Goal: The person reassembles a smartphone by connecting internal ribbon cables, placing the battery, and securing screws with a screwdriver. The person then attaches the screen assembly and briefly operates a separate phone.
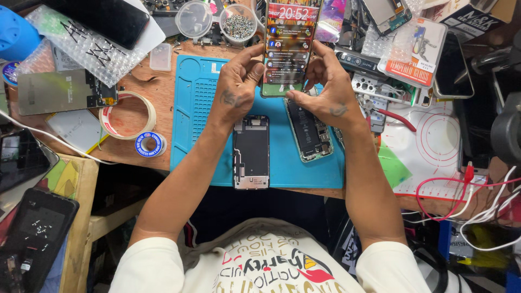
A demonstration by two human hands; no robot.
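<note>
I am watching both forearms reaching forward, my left hand [236,87] and right hand [325,89] curling their fingers closed around the lit phone [288,46], holding it above the blue mat [198,108].

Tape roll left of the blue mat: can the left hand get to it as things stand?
Probably, but not free-handed. The left hand grips the lit phone together with the right hand. The tape roll lies uncovered on the bench beside the blue mat, nothing between them; the hand would have to let go first.

Glossy glass phone screen [288,46], matt blue rubbery mat [198,108], scuffed wooden bench [154,87].
</note>
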